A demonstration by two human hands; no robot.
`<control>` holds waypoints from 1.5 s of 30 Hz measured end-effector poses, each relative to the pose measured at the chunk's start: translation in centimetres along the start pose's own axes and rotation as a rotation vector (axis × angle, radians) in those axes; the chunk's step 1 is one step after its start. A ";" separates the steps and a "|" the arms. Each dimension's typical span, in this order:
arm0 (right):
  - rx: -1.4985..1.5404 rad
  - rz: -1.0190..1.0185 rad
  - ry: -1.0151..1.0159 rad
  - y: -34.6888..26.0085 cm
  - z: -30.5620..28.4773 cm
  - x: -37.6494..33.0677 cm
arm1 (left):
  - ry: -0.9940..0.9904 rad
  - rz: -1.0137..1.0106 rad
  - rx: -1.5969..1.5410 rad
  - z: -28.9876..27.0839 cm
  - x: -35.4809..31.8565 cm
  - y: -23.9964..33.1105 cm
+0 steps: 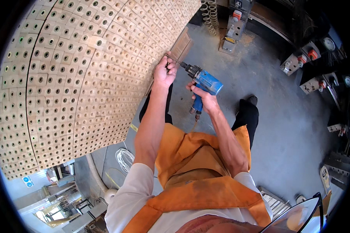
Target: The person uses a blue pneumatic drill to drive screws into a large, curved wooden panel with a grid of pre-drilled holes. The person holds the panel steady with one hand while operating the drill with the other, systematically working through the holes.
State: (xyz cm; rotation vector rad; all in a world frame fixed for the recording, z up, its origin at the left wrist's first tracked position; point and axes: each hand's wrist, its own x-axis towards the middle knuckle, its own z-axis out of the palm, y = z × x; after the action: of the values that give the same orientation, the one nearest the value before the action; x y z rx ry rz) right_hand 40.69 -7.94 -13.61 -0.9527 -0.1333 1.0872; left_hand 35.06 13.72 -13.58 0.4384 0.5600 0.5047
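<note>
My right hand (204, 97) is wrapped round the handle of a blue air-powered driver (208, 81), with a hose fitting at its lower end. A long thin bit (174, 59) runs from its dark chuck up and left toward the stacked wooden blocks (116, 58). Close to the bit's tip, my left hand (165, 71) is closed, thumb and fingers together by the block edge. Something small and dark shows among its fingers, too small to name. Dark-ringed holes fill the left part of the block wall; those nearer my hands look plain.
A brown wooden panel (182, 46) stands behind the blocks. Coiled air hose (210, 17) hangs at the top, beside a metal clamp stand (231, 37). More machine parts with orange knobs (312, 54) line the right. White cable (125, 159) lies coiled on the floor.
</note>
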 end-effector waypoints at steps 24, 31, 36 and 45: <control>0.201 0.132 -0.149 0.5 -2.5 4.1 | 0.182 -0.027 0.213 0.5 -1.8 -0.2; 0.052 0.044 -0.111 -0.2 -1.8 3.5 | 0.114 -0.152 0.186 0.9 -7.9 -1.9; -0.083 -0.001 -0.084 -0.8 -0.5 3.2 | 0.074 -0.110 0.298 0.4 -7.6 -2.2; -0.122 -0.001 -0.063 -0.9 -0.1 3.4 | -0.007 -0.155 0.229 0.1 -8.0 -1.5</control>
State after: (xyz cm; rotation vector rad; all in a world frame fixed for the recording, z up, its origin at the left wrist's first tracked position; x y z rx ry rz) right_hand 43.12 -5.42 -14.21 -1.0278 -0.2538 1.1185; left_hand 29.70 8.03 -11.15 0.6094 0.6425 0.2908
